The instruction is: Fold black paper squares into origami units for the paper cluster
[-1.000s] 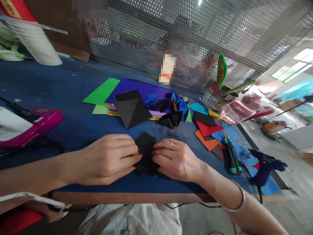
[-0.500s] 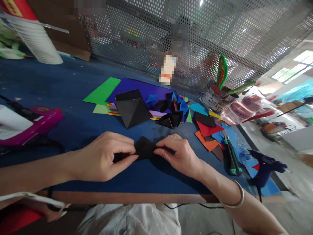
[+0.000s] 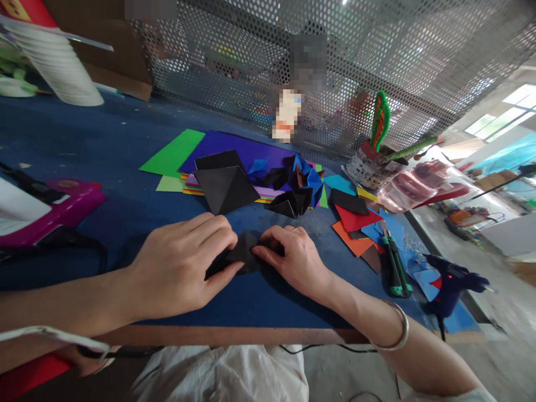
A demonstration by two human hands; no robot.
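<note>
A small piece of folded black paper lies low over the blue tabletop, between my two hands. My left hand is at its left side, thumb and fingers closed about the edge and covering part of it. From the right, my right hand pinches the paper between thumb and curled fingers. Just beyond are larger folded black paper and several black and blue folded pieces, resting on a stack of coloured sheets.
At right lie loose coloured papers, a green utility knife and a glue gun with a cord. A tool pot stands behind them. Stacked paper cups and a magenta device are at left. Perforated metal mesh closes the back.
My left hand has shifted right and spread further over the black paper. My right hand has moved slightly left, its fingers more curled. The paper shows less and sits flatter.
</note>
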